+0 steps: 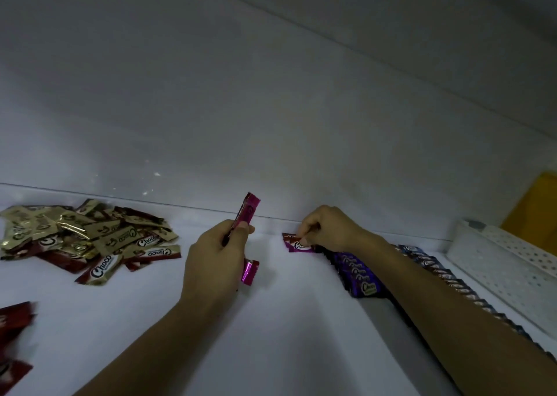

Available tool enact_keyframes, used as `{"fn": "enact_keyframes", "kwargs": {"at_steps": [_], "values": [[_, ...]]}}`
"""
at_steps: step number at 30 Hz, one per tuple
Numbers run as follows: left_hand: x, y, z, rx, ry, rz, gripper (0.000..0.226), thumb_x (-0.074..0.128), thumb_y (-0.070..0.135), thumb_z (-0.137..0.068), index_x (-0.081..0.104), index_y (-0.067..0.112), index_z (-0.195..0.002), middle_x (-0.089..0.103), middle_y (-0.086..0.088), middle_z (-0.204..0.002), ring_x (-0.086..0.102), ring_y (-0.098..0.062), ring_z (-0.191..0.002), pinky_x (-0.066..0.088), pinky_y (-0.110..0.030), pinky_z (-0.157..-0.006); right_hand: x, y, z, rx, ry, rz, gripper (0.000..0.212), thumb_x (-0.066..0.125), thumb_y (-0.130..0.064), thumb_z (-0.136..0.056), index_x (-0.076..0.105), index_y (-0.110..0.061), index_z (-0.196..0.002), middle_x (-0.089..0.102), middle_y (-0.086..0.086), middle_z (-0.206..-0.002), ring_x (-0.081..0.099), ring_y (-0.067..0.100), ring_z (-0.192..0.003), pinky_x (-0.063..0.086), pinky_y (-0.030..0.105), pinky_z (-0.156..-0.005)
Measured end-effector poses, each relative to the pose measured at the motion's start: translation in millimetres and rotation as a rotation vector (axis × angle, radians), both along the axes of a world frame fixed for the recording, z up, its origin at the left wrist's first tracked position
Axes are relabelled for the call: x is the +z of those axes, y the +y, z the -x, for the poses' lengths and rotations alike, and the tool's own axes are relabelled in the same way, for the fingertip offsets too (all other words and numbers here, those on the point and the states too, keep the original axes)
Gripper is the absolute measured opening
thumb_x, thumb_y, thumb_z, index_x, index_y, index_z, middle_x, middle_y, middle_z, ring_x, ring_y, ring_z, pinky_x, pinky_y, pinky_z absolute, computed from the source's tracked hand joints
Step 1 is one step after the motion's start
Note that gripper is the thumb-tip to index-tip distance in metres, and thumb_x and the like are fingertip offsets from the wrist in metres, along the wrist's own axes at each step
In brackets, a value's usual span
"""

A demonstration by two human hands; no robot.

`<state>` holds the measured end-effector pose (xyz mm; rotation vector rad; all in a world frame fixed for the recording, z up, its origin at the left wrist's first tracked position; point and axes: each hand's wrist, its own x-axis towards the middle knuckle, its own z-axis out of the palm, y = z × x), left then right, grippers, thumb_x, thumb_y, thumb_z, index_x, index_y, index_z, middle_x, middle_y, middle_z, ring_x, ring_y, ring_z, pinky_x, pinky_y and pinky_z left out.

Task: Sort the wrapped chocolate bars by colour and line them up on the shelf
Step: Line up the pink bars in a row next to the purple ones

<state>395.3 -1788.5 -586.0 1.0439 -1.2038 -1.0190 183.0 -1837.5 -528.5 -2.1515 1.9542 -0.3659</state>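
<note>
Head view — shelf (286,335): red bars (15,320) at near left edge; left hand (217,260) curled round pink bars (248,212) mid-shelf; purple row (358,275) rightward; right hand (328,230) pinching pink bar (298,243) at back edge — gold pile (84,239) back left.

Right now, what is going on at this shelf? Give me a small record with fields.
Left hand: grips pink bars upright
Right hand: pinches a pink bar lying on the shelf, at the far end of the purple row
Sorted: purple row, blue row to its right
Unsorted: gold and brown pile, far left; red bars, near left
Also: white perforated basket, right
</note>
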Motion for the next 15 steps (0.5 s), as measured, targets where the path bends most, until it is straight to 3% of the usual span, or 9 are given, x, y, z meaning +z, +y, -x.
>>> {"fn": "enact_keyframes", "kwargs": {"at_steps": [2, 5, 9, 10, 12, 15], "values": [[0.2, 0.1, -0.2, -0.002, 0.012, 0.004, 0.024, 0.047, 0.029, -0.099, 0.069, 0.02, -0.103, 0.05, -0.003, -0.059, 0.047, -0.014, -0.053, 0.052, -0.034, -0.059, -6.0, -1.9, 1.0, -0.008, -0.014, 0.025, 0.017, 0.075, -0.01, -0.078, 0.075, -0.013, -0.094, 0.072, 0.003, -0.094, 0.065, 0.014, -0.087, 0.052, 0.028, -0.085], [1.1, -0.2, -0.4, -0.032, 0.066, 0.01, 0.023, 0.047, 0.026, -0.099, 0.069, 0.019, -0.1, 0.047, 0.0, -0.055, 0.044, -0.007, -0.046, 0.037, -0.015, -0.042, -16.4, -1.5, 1.3, -0.005, -0.016, 0.064, 0.015, 0.074, -0.012, -0.079, 0.075, -0.017, -0.093, 0.069, -0.001, -0.096, 0.064, 0.015, -0.087, 0.051, 0.029, -0.084], [6.2, 1.3, -1.3, -0.155, 0.158, 0.023, 0.026, 0.046, 0.018, -0.099, 0.071, 0.012, -0.094, 0.041, 0.003, -0.048, 0.035, -0.003, -0.038, 0.032, -0.013, -0.037, -19.4, 7.6, -0.3, 0.019, 0.062, 0.171, 0.011, 0.069, -0.013, -0.083, 0.07, -0.014, -0.093, 0.064, -0.002, -0.094, 0.06, 0.014, -0.085, 0.049, 0.03, -0.08], [6.9, 2.1, -1.6, -0.186, 0.157, 0.027, 0.027, 0.046, 0.017, -0.099, 0.071, 0.01, -0.092, 0.04, 0.004, -0.047, 0.034, -0.003, -0.038, 0.031, -0.013, -0.037, -17.5, 11.4, -1.9, 0.013, 0.011, 0.21, 0.008, 0.068, -0.013, -0.084, 0.07, -0.014, -0.091, 0.064, -0.004, -0.09, 0.06, 0.012, -0.083, 0.049, 0.028, -0.078], [9.6, 2.9, -3.1, -0.252, 0.148, 0.026, 0.029, 0.046, 0.017, -0.099, 0.072, 0.008, -0.09, 0.039, 0.004, -0.047, 0.033, -0.003, -0.038, 0.03, -0.013, -0.037, -7.2, 23.4, -10.7, 0.007, -0.279, 0.23, 0.006, 0.065, -0.014, -0.087, 0.071, -0.015, -0.087, 0.066, -0.009, -0.083, 0.062, 0.003, -0.075, 0.048, 0.02, -0.071], [11.3, 1.3, -5.6, -0.326, 0.139, 0.002, 0.034, 0.043, 0.013, -0.099, 0.069, 0.003, -0.079, 0.04, 0.003, -0.047, 0.034, -0.004, -0.038, 0.031, -0.014, -0.037, 12.8, 48.3, -33.5, 0.115, -0.672, 0.066, 0.017, 0.062, -0.031, -0.089, 0.072, -0.018, -0.089, 0.07, -0.006, -0.08, 0.061, 0.002, -0.067, 0.046, 0.014, -0.065]]}}
